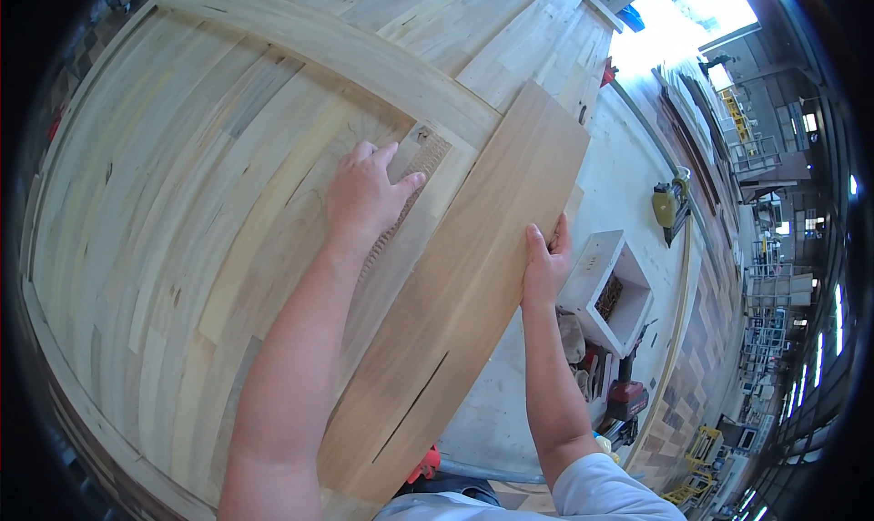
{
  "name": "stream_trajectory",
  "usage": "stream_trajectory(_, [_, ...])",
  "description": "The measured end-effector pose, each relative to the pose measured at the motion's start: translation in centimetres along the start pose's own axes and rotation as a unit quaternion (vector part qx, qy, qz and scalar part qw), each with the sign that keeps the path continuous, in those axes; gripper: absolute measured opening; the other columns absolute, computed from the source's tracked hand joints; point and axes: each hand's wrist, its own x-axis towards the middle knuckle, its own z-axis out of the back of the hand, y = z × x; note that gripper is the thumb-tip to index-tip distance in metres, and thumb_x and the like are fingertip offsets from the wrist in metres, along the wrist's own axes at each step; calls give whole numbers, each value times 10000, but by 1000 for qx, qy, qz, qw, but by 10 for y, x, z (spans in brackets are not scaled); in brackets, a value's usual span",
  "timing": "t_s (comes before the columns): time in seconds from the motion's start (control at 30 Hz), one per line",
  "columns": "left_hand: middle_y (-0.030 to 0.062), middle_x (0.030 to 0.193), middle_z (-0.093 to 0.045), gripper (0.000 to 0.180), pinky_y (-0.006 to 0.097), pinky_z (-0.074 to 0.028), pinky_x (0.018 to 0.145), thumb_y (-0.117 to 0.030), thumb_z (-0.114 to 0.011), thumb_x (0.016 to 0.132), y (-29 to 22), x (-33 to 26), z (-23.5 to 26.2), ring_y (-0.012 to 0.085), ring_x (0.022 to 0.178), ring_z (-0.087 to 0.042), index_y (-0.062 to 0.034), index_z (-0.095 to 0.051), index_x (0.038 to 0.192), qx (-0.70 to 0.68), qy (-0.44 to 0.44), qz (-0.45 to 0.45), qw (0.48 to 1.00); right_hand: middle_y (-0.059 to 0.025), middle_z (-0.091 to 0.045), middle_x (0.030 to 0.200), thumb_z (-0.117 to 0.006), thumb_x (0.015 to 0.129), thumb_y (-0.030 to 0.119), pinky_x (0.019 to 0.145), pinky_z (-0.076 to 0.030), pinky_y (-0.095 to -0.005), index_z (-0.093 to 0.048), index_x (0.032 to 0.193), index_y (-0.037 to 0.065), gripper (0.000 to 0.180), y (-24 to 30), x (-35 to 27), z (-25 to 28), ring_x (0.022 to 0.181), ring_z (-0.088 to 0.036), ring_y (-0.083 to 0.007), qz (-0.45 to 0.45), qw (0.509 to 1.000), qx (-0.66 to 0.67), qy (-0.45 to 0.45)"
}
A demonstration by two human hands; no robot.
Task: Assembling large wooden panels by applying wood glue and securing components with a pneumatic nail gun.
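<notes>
Left hand (364, 193) pressed flat, fingers spread, on pale jointed panel (182, 202) beside a ridged strip (414, 179); right hand (543, 266), at 3 o'clock from it, clamped on the edge of tan board (464, 293) lying diagonally across the panel.

Hiding most of perforated strip (410, 188) under left hand (364, 193). Covering plank's (464, 293) right edge beneath right hand (544, 266), palm unseen. Running off picture at lower edge: both forearms, plank's near end. Blurring into glare near workbench's (628, 184) far right corner. Contents of white box (605, 289) too small to tell.
</notes>
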Motion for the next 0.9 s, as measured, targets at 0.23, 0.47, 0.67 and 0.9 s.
stream_trajectory(0.23, [73,1258,-538,616,397,-447,987,-494,-634,854,-3,-1,1,257,1201,-507,-154,-522,1355,49,9,-3,999,-146,-547,1295,-662,872,87,965,-442,-301,-306,1452,-42,692,0,2,0,1133,-554,-191,-8,1000,24,5])
stream_trajectory(0.47, [105,1297,-493,670,441,-426,995,-493,-661,833,-6,-2,-3,297,1194,-496,-167,-483,1391,60,27,12,998,-111,-607,1139,-693,844,97,834,-489,-287,-332,1448,5,711,3,4,3,970,-598,-160,-36,999,7,-1])
stream_trajectory(0.67, [73,1195,-582,390,433,-438,928,-312,-711,811,-4,-15,-19,276,1119,-533,-130,-666,1152,111,-159,-289,937,-75,-620,1085,-722,823,119,784,-482,-278,-387,1427,13,699,13,-1,18,960,-585,-132,-89,996,-33,2])
stream_trajectory(0.9, [85,1090,-640,266,411,-456,913,-274,-692,827,-9,-17,-17,282,1075,-554,-95,-724,1021,67,-141,-292,943,-90,-644,1039,-721,774,130,870,-455,-388,-642,1149,74,388,52,-35,-1,1048,-577,-267,304,922,-240,14])
